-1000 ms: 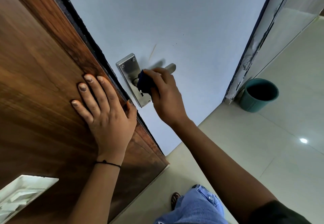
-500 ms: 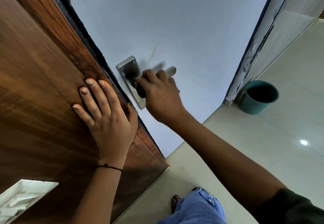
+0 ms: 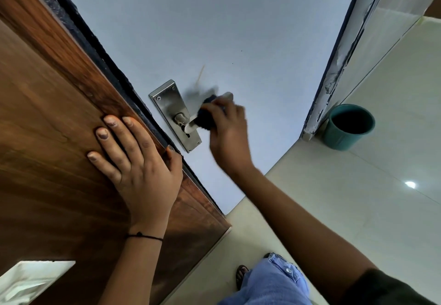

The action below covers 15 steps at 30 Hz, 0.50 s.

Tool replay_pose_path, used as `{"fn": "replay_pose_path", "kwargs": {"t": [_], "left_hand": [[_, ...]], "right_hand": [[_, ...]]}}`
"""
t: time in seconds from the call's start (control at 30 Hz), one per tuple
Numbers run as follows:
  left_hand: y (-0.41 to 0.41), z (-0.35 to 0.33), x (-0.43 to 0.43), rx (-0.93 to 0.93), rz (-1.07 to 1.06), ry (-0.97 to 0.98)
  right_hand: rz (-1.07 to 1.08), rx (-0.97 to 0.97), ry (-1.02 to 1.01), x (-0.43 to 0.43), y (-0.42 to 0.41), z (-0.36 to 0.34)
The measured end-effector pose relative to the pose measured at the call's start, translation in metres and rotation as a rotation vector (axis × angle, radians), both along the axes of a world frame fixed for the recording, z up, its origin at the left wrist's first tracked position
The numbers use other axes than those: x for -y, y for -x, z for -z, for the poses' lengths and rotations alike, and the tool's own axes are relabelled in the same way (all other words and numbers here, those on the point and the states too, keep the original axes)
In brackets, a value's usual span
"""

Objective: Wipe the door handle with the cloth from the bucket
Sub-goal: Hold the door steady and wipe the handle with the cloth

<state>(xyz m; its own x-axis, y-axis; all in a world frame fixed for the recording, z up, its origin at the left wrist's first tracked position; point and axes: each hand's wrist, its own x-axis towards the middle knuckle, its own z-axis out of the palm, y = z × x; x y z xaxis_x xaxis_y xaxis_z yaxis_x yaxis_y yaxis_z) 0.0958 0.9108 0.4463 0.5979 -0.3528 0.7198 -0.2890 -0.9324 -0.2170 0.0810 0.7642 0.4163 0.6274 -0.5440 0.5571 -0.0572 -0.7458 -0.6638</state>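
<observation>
Nearest the camera, the left hand (image 3: 140, 168) lies flat and spread on the brown wooden panel (image 3: 47, 114), fingers wide, thumb at the panel's dark edge, holding nothing. It appears to brace the person, or the panel, while the other hand works.

Beyond it, the right hand (image 3: 226, 133) is closed around a dark cloth (image 3: 206, 118), which is wrapped over the lever of the handle (image 3: 191, 127). The handle sits on a steel plate (image 3: 175, 114) near the left edge of the pale door (image 3: 214, 30). The hand is blurred, so the wiping step looks to be under way.

To do it well, the cloth should stay folded round the whole lever, passing from the bare stub by the plate out to the tip, which peeks past the fingers. The plate itself, and the lever's underside, likely need a pass too. Firm pressure could turn the lever, so the grip should stay light.

Farthest off, a teal bucket (image 3: 348, 128) stands on the floor (image 3: 358, 209) at the foot of the door frame (image 3: 334, 78). Its inside is dark; what it holds cannot be told.
</observation>
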Motion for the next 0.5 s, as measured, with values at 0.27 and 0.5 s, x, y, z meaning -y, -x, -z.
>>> {"fn": "replay_pose_path", "kwargs": {"t": [0.27,0.5], "left_hand": [[0.001,0.001,-0.001,-0.041,0.028,0.038],[0.0,0.004,-0.002,-0.064,0.041,0.084]], "right_hand": [[-0.16,0.265,-0.211,-0.03,-0.003,0.023],[0.046,0.409,-0.533,0.011,-0.021,0.025]]}}
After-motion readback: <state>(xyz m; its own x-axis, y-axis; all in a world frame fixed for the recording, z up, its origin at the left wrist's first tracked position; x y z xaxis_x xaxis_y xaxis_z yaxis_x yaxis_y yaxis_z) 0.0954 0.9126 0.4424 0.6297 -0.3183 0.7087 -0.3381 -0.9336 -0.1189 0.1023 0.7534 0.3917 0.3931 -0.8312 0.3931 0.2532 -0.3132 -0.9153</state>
